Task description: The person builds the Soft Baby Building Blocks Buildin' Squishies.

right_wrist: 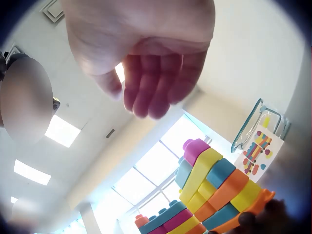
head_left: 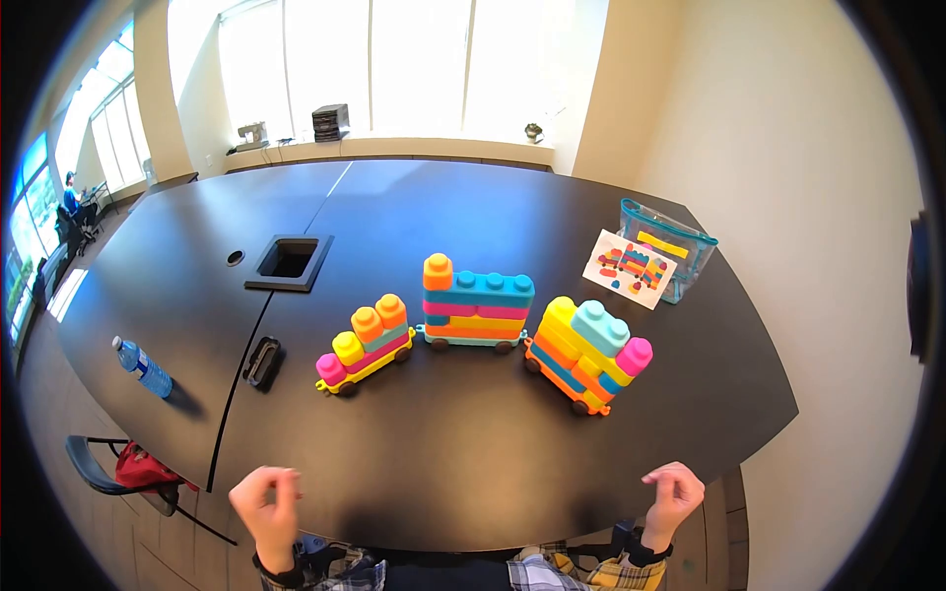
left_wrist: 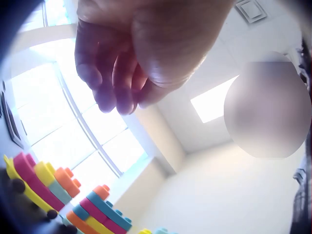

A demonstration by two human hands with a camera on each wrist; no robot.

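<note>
A toy train of building blocks on wheeled bases stands across the black table. Its left wagon (head_left: 367,345) steps up from pink through yellow to orange blocks. The middle wagon (head_left: 477,307) carries a long blue block, with an orange one on top at its left end. On the right wagon (head_left: 583,355) are yellow, light blue, orange and pink blocks. My left hand (head_left: 266,507) hovers by the table's near edge, fingers loosely curled around nothing. Likewise bare, my right hand (head_left: 673,497) hangs loosely curled at the near right edge, apart from the train.
A clear zip bag (head_left: 680,246) with teal trim stands at the back right, a picture card (head_left: 629,268) leaning on it. On the left are a water bottle (head_left: 143,366), a black oblong object (head_left: 262,363) and a square table opening (head_left: 289,262). Someone sits far left.
</note>
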